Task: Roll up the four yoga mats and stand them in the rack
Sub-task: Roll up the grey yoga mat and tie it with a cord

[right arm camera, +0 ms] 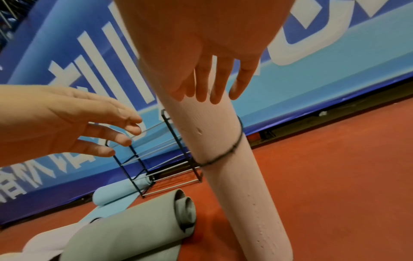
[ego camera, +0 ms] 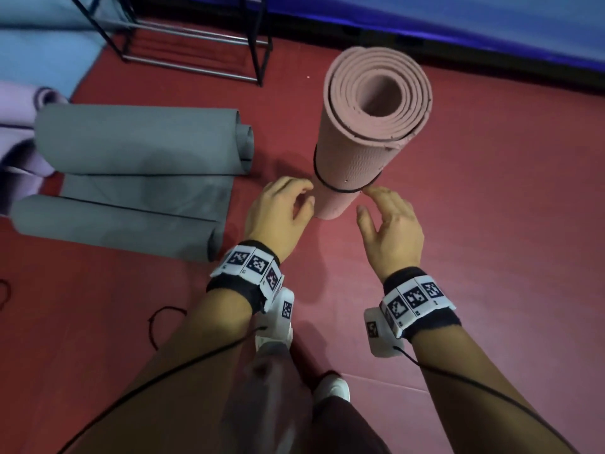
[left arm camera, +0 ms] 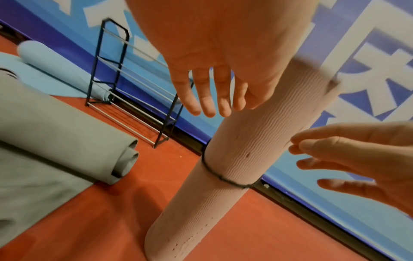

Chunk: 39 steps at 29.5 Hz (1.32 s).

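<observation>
You are between rolling and racking: the pink mat (ego camera: 366, 126) is rolled, bound by a thin black cord (ego camera: 340, 190) and stands upright on the red floor (ego camera: 491, 224) on its own. Your left hand (ego camera: 278, 211) and right hand (ego camera: 389, 224) flank its lower part, both with loose, spread fingers and holding nothing; whether the fingertips brush the mat is unclear. The rack (ego camera: 209, 47) stands further off to the left by the blue wall, with no mat in it. Next you likely need to grip the pink roll with both hands and carry it there upright. The grey mat (ego camera: 137, 142) lies on the floor to the left, rolled in from both ends, with a light blue mat (ego camera: 42, 40) beyond
</observation>
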Motion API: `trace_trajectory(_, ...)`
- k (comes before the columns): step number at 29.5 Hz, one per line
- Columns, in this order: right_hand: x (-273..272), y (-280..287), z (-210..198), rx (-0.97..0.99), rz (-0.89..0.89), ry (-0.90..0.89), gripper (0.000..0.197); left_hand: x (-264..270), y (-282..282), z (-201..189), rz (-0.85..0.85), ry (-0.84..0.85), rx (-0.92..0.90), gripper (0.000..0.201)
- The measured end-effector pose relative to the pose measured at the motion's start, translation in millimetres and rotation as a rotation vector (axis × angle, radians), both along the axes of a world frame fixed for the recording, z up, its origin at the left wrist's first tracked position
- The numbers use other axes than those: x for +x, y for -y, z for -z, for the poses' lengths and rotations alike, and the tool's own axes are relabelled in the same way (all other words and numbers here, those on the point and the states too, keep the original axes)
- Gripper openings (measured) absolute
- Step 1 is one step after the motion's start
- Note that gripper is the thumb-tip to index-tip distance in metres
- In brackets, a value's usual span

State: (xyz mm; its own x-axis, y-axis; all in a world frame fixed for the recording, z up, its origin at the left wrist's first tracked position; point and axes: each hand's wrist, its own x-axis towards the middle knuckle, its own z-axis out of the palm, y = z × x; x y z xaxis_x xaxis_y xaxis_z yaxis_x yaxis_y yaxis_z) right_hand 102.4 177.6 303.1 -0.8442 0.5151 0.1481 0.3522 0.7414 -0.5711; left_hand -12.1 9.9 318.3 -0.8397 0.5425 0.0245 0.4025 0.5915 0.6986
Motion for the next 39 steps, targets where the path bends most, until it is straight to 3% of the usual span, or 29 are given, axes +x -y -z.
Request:
trace_trajectory(7, 1.6, 62.6, -110.6, -0.029, -0.113, 0.067, 0.038, 25.8, 66.3, -122.9, -0.071, -0.035, -0.173, 0.024)
trace_trajectory(12, -28.3, 120.9, -145.0, 0.015, -0.154, 0.127, 0.043, 0.0, 124.1, -153.4, -0.088, -0.080, -0.266, 0.025)
trace_trajectory(17, -81.9, 188.0, -124.3, 0.018, -0.201, 0.159, 0.044, -51.8, 186.9, -136.3, -0.101, -0.100, -0.268, 0.028)
trace_trajectory(23, -149.9, 291.8, -97.6, 0.057, -0.104, 0.243, 0.046, -136.4, 286.6, -102.9, 0.053, -0.048, -0.291, 0.024)
trace_trajectory(29, -206.1, 411.2, -68.6, 0.006, 0.007, 0.326, 0.051, -225.9, 401.2, -76.1, 0.215, -0.018, -0.412, 0.047)
trace_trajectory(39, -243.6, 523.1, 24.0, -0.072, -0.057, 0.484, 0.038, -264.0, 528.9, 7.3, 0.148, 0.013, -0.463, 0.035)
